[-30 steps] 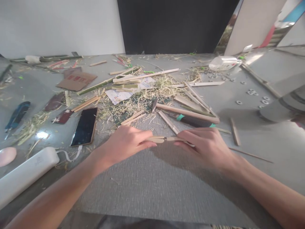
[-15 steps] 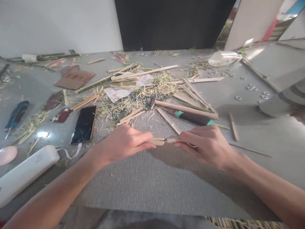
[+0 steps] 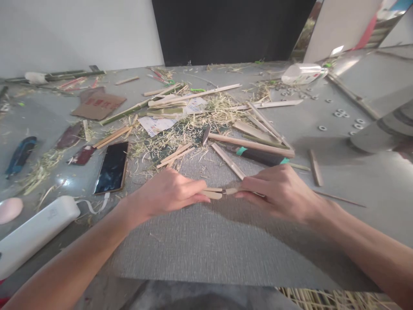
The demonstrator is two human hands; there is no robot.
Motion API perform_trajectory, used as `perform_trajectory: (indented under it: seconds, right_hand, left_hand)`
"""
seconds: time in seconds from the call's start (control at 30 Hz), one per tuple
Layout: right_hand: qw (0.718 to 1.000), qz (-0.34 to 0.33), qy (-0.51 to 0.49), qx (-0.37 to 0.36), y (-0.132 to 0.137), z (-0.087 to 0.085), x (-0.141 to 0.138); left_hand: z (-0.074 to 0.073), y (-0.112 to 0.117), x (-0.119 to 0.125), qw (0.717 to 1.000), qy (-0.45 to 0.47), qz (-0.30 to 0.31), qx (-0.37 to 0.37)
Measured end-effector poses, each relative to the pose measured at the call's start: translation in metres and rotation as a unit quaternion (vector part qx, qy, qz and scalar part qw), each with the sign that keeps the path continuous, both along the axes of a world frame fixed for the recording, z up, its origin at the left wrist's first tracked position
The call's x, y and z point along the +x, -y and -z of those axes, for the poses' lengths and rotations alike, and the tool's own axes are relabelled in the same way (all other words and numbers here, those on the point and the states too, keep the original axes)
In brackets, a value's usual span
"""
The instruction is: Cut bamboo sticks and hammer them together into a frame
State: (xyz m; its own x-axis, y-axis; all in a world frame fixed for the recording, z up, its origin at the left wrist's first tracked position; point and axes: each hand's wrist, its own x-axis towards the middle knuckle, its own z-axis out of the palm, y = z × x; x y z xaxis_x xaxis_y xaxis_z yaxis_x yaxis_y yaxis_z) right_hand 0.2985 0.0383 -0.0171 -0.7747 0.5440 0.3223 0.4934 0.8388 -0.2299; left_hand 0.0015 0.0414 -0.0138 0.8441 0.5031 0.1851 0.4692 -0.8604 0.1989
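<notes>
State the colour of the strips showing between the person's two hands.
The strips are pale beige, showing best in the head view.

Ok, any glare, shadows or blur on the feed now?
Head view, bright glare on the glossy grey tabletop left of the black-screened rectangular phone; head view, shadow below the bare right grip; head view, softness leaves red print on the brown cardboard piece unreadable.

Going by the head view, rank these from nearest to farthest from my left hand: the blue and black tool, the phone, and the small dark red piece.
Starting from your left hand:
1. Phone, just to its left.
2. Small dark red piece, farther left, beyond the phone.
3. Blue and black tool, out by the left edge.
</notes>
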Motion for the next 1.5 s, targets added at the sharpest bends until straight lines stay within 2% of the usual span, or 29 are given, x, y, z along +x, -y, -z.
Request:
perform_trajectory:
  seconds: [0.63,1.17,1.23,1.33,1.43,1.5]
  right_hand:
    - [0.999,-0.040,0.009,-0.016,-0.004,-0.001,0.004]
    - [0.996,-0.075,0.018,-0.050,-0.010,0.001,0.010]
    - [0.997,-0.068,0.012,-0.041,-0.012,0.001,0.012]
    - [1.000,-0.025,0.011,0.009,-0.016,-0.001,0.016]
    - [0.998,0.015,0.014,0.053,-0.021,-0.002,0.020]
    - [0.998,0.028,0.012,0.055,-0.023,0.000,0.021]
  left_hand:
    - [0.005,0.001,0.003,0.998,0.006,0.039,0.054]
    - [0.008,0.003,0.003,0.998,-0.026,0.051,0.018]
    - [0.008,0.001,0.003,0.999,-0.017,0.040,-0.013]
    - [0.006,-0.002,0.005,0.995,-0.002,-0.015,-0.102]
    - [0.002,-0.005,0.004,0.975,0.014,-0.077,-0.207]
    - [-0.001,-0.007,0.003,0.958,0.035,-0.102,-0.265]
